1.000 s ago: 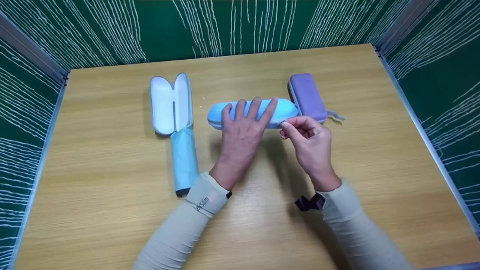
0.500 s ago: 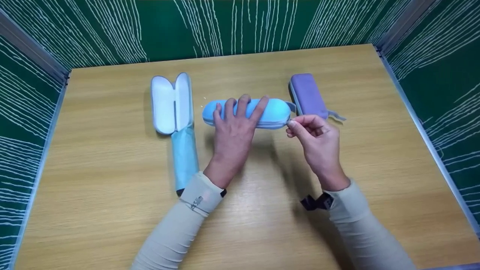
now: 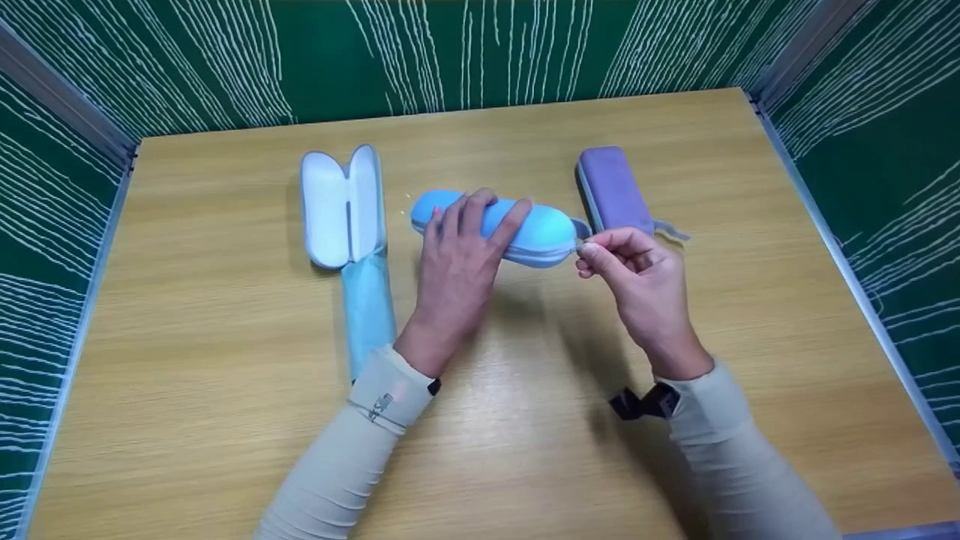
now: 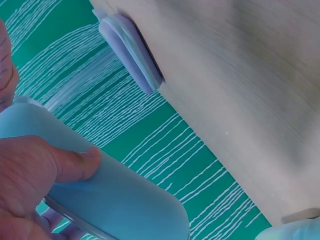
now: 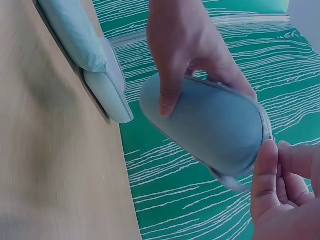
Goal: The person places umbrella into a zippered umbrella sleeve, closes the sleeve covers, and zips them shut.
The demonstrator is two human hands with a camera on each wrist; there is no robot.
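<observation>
A blue zippered hard case (image 3: 547, 229) is held up off the table in my left hand (image 3: 457, 262). The left wrist view shows the thumb (image 4: 80, 165) pressed on one side of the shell and the fingers wrapped round the other. At the case's right end my right hand (image 3: 645, 289) pinches the zipper pull between thumb and index finger; the pull itself is mostly covered by the fingertips. In the right wrist view the zipper seam (image 5: 265, 120) runs round the case's end to the pinch, and its two halves look closed. A strap loop (image 5: 230, 181) sticks out from that end.
Behind my right hand lies a purple zippered case (image 3: 615, 191) with a grey strap. To the left, a glasses case (image 3: 326, 214) stands open, showing its white lining. A light blue cylindrical roll (image 3: 367, 311) touches its near end. Green walls border the wooden table (image 3: 225, 420).
My right hand has moved right with the zipper pull to the case's end. The left hand has shifted left, and the case has tilted, its right end coming nearer to me.
</observation>
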